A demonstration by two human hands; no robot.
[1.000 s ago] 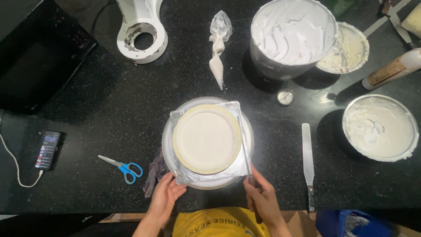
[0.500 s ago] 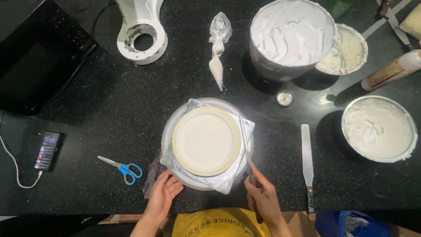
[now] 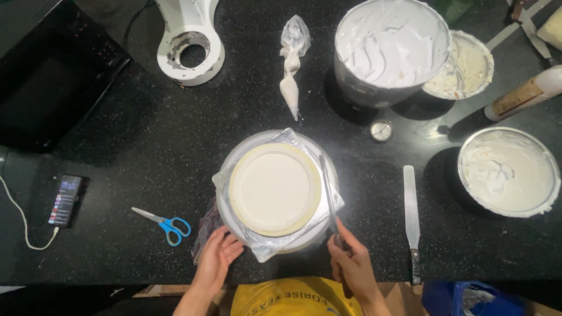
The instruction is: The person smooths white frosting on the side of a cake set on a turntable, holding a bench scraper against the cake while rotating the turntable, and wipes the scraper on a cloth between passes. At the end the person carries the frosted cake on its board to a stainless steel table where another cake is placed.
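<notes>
- On the black speckled stone counter (image 3: 146, 158), seen from the head camera: round white cake layer (image 3: 274, 188) lying flat on a square silver foil-covered board (image 3: 264, 247), itself on a round white turntable (image 3: 316, 234), at the near middle of the counter.
- Left hand (image 3: 218, 257) open, fingers spread and slightly curled, palm turned toward the turntable's near-left edge — touching it or just short of it, cannot tell which.
- Right hand (image 3: 351, 268) closed around the dark handle of a long narrow metal spatula (image 3: 326, 190); blade lying along the right edge of the cake layer, pointing away from the body.
- Just left of the left hand, a crumpled bit of clear plastic wrap (image 3: 204, 225), partly tucked behind the turntable.
- Further left, blue-handled scissors (image 3: 164, 221) lying flat, and well beyond them a dark phone with a lit screen (image 3: 65, 200) on a white cable.
- Right of the turntable, a second metal spatula with a dark handle (image 3: 412, 219), lying apart from both hands.
- At the right edge, a round metal bowl of white cream (image 3: 507, 172).
- At the far side — a tall metal mixing bowl of white cream (image 3: 391, 47), a smaller cream-smeared bowl (image 3: 462, 64) beside it, a clear piping bag with white filling (image 3: 291, 64), a white stand-mixer base (image 3: 188, 44), and a small round metal lid (image 3: 381, 130).
</notes>
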